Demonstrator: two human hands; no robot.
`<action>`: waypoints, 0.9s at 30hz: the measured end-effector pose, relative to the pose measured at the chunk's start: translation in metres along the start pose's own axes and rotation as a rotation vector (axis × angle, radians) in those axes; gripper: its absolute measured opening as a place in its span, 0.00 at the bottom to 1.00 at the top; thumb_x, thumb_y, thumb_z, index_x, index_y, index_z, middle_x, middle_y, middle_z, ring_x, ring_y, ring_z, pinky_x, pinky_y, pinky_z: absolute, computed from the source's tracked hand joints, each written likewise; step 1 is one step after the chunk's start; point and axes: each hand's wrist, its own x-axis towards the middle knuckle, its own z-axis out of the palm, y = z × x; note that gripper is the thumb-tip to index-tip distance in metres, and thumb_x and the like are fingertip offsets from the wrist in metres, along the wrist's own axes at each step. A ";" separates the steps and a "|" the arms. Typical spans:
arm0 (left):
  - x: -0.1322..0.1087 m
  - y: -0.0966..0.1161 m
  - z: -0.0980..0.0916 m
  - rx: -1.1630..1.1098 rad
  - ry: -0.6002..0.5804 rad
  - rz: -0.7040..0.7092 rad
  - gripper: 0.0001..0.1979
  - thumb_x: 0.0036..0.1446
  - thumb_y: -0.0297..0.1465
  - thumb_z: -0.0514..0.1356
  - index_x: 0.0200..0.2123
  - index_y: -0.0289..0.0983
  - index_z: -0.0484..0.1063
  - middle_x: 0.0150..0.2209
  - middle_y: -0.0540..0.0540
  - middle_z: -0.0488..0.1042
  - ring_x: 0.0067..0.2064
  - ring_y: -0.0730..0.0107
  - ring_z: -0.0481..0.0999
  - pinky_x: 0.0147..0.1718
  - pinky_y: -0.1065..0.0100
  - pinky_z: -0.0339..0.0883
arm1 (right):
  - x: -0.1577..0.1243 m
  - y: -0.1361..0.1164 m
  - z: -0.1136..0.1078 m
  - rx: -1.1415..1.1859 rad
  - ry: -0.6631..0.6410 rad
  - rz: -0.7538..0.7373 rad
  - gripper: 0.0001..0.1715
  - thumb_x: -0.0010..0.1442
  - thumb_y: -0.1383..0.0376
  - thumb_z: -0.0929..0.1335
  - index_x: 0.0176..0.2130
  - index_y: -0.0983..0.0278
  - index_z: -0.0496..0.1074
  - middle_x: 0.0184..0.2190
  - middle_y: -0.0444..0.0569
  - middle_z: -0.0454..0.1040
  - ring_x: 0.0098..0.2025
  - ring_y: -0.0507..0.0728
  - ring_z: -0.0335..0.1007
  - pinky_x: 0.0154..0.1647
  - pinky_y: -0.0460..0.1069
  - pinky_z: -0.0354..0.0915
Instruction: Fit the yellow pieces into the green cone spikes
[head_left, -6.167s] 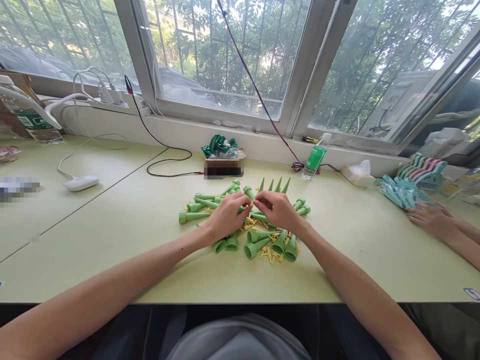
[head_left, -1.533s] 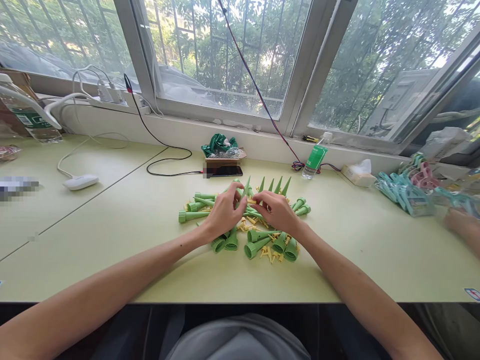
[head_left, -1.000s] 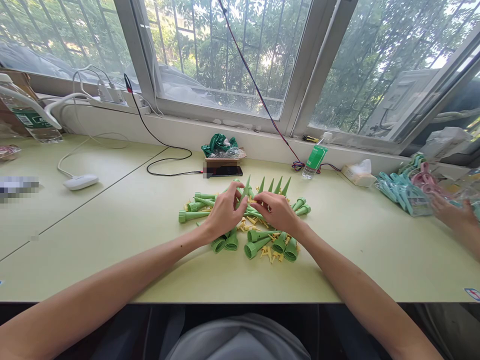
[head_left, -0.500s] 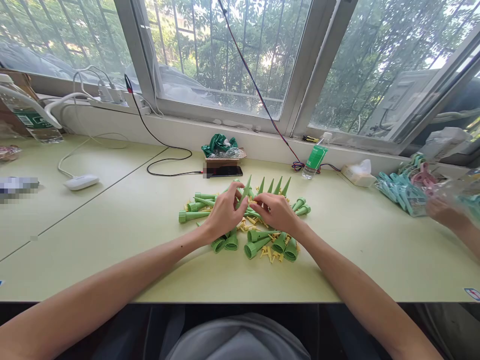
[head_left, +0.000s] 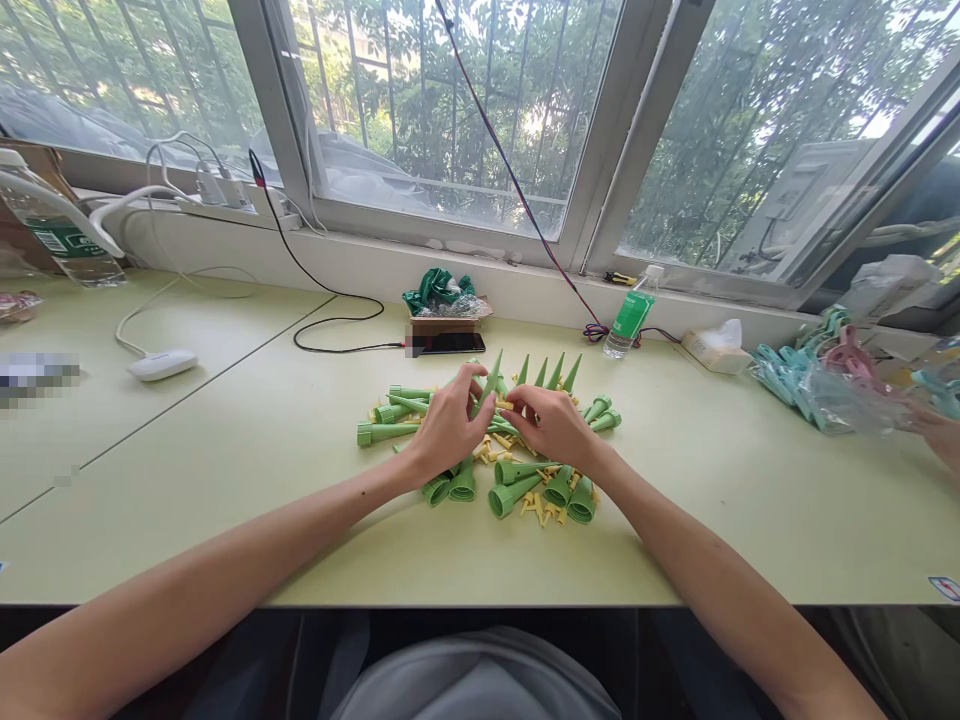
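Fingers of my left hand (head_left: pixel 452 422) are closed round a green cone (head_left: pixel 492 376), whose tip points up. Close to its right, my right hand (head_left: pixel 551 422) pinches a small yellow piece (head_left: pixel 505 405) beside the cone. Several green cones stand upright just behind my right hand, such as one pointed cone (head_left: pixel 556 372). More green cones lie on their sides around both hands, among them a ribbed one (head_left: pixel 507 497) in front. Small yellow pieces (head_left: pixel 538 508) are scattered between them.
Behind the cones are a black phone (head_left: pixel 454 343), a small box with green plastic (head_left: pixel 444 308) and a bottle (head_left: pixel 632 313). A tissue box (head_left: pixel 716 347) and teal clips (head_left: pixel 799 385) are at right, near another person's hand (head_left: pixel 937 435). A white device (head_left: pixel 163 365) lies left.
My right fingertips have shifted slightly and more of the yellow piece shows between them. At the far right, the other person's hand has moved right, towards the frame edge.
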 end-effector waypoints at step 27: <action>-0.001 -0.002 0.002 -0.006 0.011 0.049 0.13 0.63 0.33 0.56 0.50 0.40 0.61 0.27 0.55 0.67 0.24 0.75 0.62 0.26 0.72 0.56 | 0.001 -0.004 -0.003 -0.069 -0.056 0.028 0.21 0.70 0.60 0.61 0.25 0.63 0.62 0.20 0.41 0.63 0.21 0.48 0.53 0.26 0.45 0.49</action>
